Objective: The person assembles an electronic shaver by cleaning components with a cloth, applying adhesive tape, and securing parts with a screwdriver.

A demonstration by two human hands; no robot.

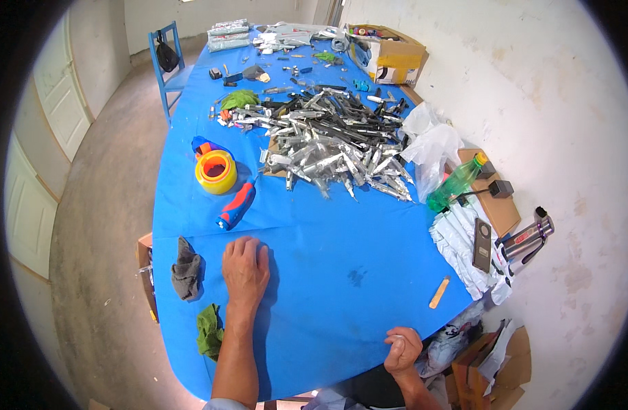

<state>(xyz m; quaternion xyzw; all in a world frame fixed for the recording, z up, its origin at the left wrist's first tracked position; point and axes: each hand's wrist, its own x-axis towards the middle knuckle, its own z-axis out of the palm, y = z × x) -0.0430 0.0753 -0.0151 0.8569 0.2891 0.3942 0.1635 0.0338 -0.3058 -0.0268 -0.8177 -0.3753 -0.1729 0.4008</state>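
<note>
My left hand [245, 270] is on the blue cloth of the table [327, 273], its fingers curled and their tips hidden beneath. Just beyond it lies a red and blue screwdriver-like tool [238, 203]. A grey rag [186, 270] is left of that hand, and a green rag [209, 332] sits beside the forearm. Over the near right edge of the table, my right hand [403, 349] is closed, thumb pressed to the fingers; whatever it may hold is hidden. A large heap of thin grey and black pen-like pieces [341, 130] covers the table farther off.
A yellow tape roll [216, 172] stands left. On the right are a tan stick [439, 292], a green bottle [457, 183], a dark phone-like device [482, 244], a steel flask [528, 236] and white plastic bags [457, 253]. A cardboard box [389, 58] stands far right, a blue chair [169, 75] far left.
</note>
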